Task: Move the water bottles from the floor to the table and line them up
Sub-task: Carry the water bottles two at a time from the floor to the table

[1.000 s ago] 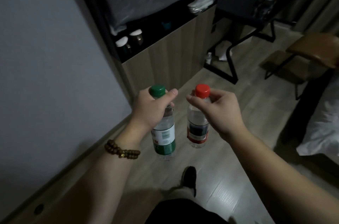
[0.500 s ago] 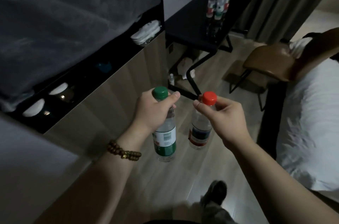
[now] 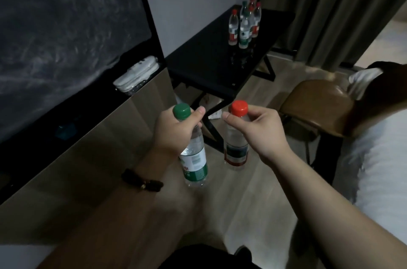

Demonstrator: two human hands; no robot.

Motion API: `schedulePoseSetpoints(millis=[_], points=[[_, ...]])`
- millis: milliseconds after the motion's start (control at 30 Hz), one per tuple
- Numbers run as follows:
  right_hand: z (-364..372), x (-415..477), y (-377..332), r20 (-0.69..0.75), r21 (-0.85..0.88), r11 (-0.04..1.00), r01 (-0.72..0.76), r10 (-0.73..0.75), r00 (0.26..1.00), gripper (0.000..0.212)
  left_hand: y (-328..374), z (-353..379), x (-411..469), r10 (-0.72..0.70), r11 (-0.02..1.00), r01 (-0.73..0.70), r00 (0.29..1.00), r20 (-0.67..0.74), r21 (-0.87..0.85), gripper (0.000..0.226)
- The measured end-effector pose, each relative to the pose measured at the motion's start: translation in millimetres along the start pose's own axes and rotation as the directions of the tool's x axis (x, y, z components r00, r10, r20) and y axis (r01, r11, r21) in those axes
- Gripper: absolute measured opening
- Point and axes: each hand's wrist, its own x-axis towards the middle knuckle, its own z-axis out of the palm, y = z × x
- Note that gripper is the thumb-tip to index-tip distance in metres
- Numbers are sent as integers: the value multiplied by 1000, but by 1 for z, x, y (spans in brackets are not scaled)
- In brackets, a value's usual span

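- Left hand (image 3: 174, 132), at 7 o'clock of frame centre, wears a dark beaded bracelet (image 3: 143, 180) at the wrist. Its fingers and thumb are curled round the neck of the green-capped bottle (image 3: 195, 158).
- Right hand (image 3: 259, 134), at 5 o'clock, pinches the red-capped bottle (image 3: 235, 152) just under the cap with thumb and fingers.
- Both bottles hang upright, side by side but not touching, clear of the wooden floor (image 3: 231, 213). Each is clear plastic and appears full; one has a green-and-white label, the other a dark label with a red band.
- Table (image 3: 209, 66), black, lies ahead at 12 o'clock. A brown chair (image 3: 315, 101) stands at 3 o'clock, beside a white bed (image 3: 385, 158).
- Bottles on the table (image 3: 245, 26), at 1 o'clock, stand in a tight cluster of red and green caps near the far end.
- Judgement: the carry is under way. Neck grips let full bottles swing, so a level, steady approach is advised.
- Recommended: set each base flat on the bare top at the near end of the cluster, without nudging the bottles already there.
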Motion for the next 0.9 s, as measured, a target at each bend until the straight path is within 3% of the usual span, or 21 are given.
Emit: schedulePoseSetpoints(millis=[400, 733, 900], points=[[-104, 238, 50, 42, 7, 1000, 3, -3, 999, 34, 18, 166, 200, -4, 999, 1, 998, 64, 38, 37], [-173, 440, 84, 82, 12, 999, -53, 52, 995, 24, 44, 293, 384, 35, 993, -35, 999, 1, 114, 45], [-205, 526, 108, 141, -8, 1000, -19, 20, 990, 23, 48, 347, 438, 11, 992, -3, 998, -58, 130, 36]])
